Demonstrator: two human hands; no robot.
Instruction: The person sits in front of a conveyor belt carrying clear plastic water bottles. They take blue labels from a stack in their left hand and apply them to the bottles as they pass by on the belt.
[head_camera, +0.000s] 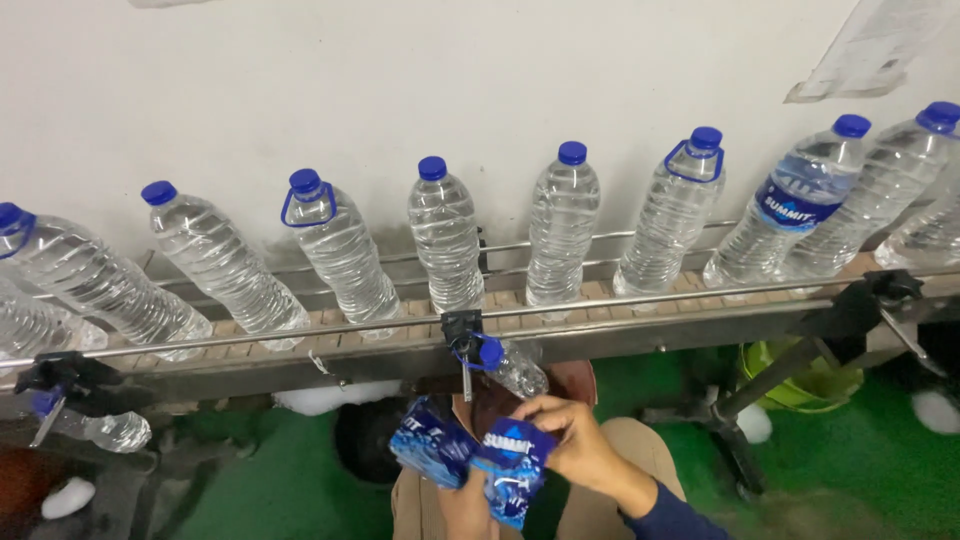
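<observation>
Both hands, the right hand (580, 445) and the left hand (468, 500), pinched blue label sleeves (470, 455) at six o'clock, while only the labelled bottle (800, 205) at two o'clock was wrapped and the bare bottles (445, 235) waited.

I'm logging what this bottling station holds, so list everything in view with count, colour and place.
Water bottles: about ten, clear with blue caps, standing in a row on the conveyor; three carry blue handle rings, one has a blue label.
Conveyor: one, tan slats with metal guide rails, running across in front of the white wall.
Bottle under the rail: one, clear with blue cap, lying above the lap.
Small bottle: one, clear, low left below the conveyor.
Labels: a bunch, blue, over the lap.
Bucket: one, yellow-green, on the green floor at right.
Paper: one sheet, on the wall top right.
Left hand: under the labels, grip unclear.
Right hand: grip closed on the labels.
</observation>
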